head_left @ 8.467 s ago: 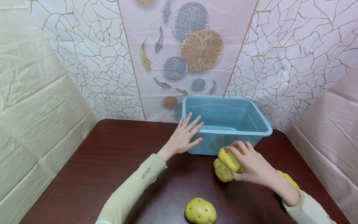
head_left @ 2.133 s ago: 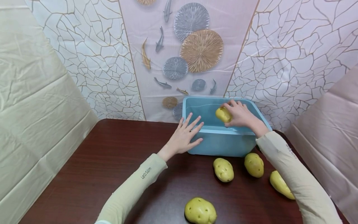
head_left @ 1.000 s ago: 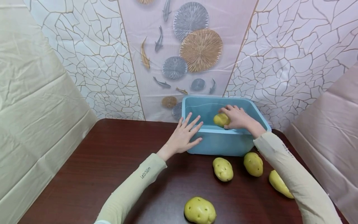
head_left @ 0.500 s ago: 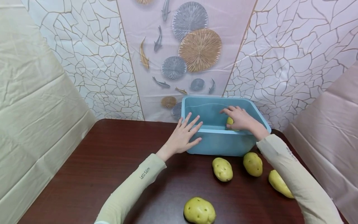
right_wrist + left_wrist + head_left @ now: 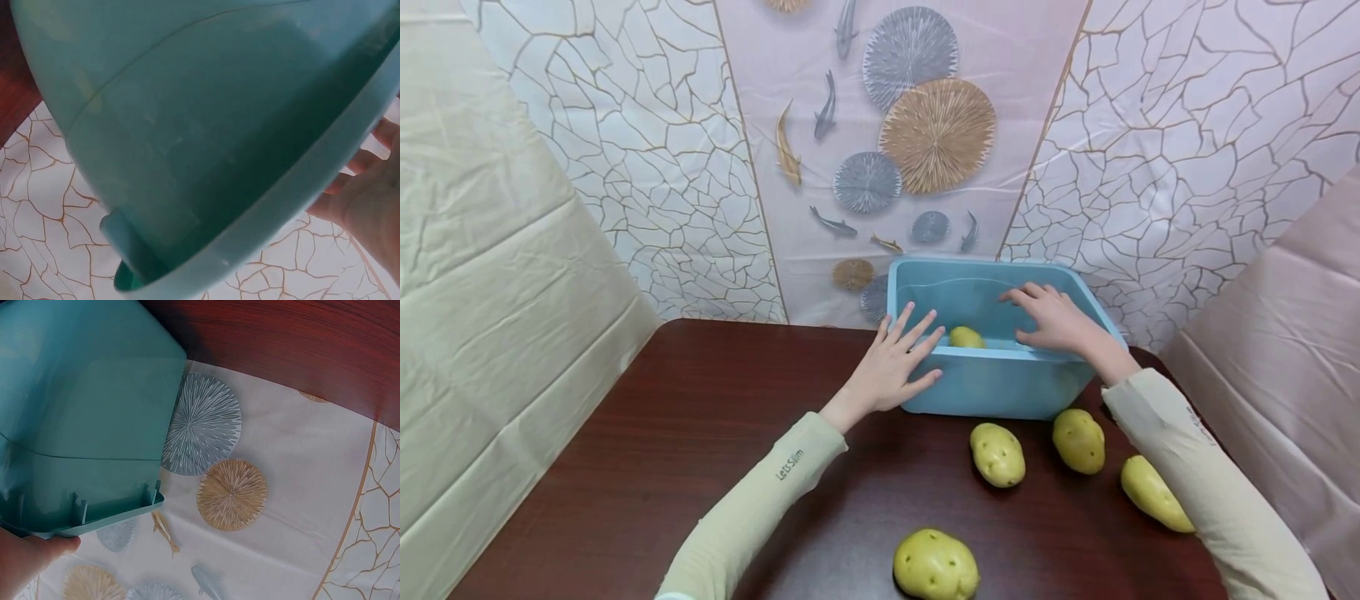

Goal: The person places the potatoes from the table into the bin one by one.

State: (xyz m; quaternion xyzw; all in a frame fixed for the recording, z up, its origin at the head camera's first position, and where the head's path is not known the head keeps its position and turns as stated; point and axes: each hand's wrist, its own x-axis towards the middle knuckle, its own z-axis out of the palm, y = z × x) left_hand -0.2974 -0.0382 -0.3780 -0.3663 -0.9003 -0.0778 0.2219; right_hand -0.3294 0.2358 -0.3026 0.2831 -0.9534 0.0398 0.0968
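A blue plastic bin [image 5: 1000, 385] stands at the back of the table. My left hand [image 5: 891, 362] spreads its fingers at the bin's near left corner; in the left wrist view a digit [image 5: 53, 545] lies along the rim. Over the bin's right half hovers my right hand [image 5: 1056, 323], fingers loosely bent and holding nothing. One yellow potato [image 5: 966, 337] lies inside the bin, its lower part hidden by the front wall. Outside, in front of the bin, are a potato [image 5: 997, 455] and another potato [image 5: 1079, 442] close to the front wall.
A further potato [image 5: 1153, 493] lies beside the right sleeve, which partly covers it. Nearest the front is a large potato [image 5: 936, 565]. The dark wooden table [image 5: 647, 467] stretches out to the left. A patterned cloth [image 5: 820, 275] hangs right behind the bin.
The right hand carried a potato from the table into the bin and let it go; it now lies left of that hand, which has drawn back slightly right. The left hand stays put.
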